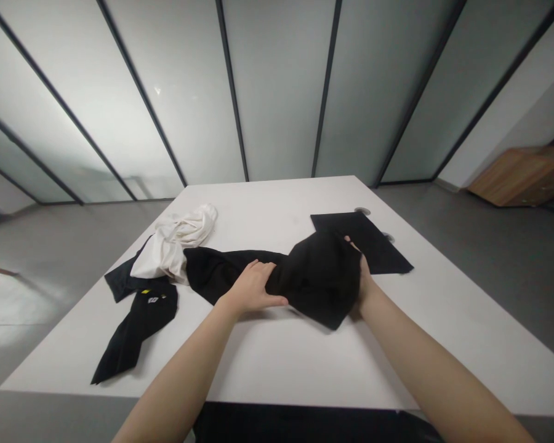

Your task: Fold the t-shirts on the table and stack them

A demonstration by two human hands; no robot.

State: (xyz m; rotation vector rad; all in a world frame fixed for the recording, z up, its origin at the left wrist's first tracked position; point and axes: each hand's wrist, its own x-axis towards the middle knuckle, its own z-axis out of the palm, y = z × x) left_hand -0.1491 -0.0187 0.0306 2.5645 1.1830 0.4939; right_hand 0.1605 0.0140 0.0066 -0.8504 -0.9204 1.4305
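Observation:
A long black garment point(323, 277) stretches across the middle of the white table, its right part bunched up and lifted off the surface. I cannot tell its exact kind. My left hand point(253, 286) grips it near the middle from above, thumb pointing right and fingertips partly hidden in the cloth. At its right end, my right hand point(364, 280) holds the bunched part from the side. Most of those fingers are behind the fabric, with one fingertip showing at the top edge. The garment's left end touches a crumpled white cloth point(166, 246).
Left on the white table point(258, 369) lies a dark garment point(143, 320) with a small yellow and white mark, partly under the white cloth. A flat black folded cloth point(364, 240) lies right, beside two round table inserts. Frosted glass panels point(277, 86) stand behind.

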